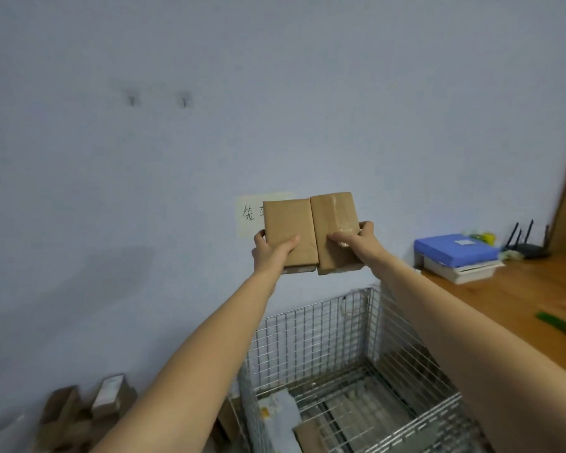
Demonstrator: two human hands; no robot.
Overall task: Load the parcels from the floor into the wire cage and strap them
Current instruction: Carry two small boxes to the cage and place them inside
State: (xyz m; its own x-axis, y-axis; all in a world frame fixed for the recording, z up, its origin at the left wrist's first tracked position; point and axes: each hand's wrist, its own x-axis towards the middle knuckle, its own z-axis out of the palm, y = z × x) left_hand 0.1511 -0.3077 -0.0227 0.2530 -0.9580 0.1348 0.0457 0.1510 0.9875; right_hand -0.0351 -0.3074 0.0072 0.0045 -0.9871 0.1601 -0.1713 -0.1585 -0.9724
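Your left hand [273, 251] grips one brown parcel [288, 233], your right hand [360, 240] another parcel [335, 230], both held side by side above the wire cage [311, 335]. A few parcels already lie inside; a floor pile [85, 413] remains at left. Strapping looks not yet begun.

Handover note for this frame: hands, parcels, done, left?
Left hand grips a plain brown paper-wrapped parcel; right hand grips a taped brown parcel, side by side above the silver wire cage.
Done: at least two parcels lie on the cage floor.
Left: lower these two in, load the brown parcel pile on the floor at left, then strap them.
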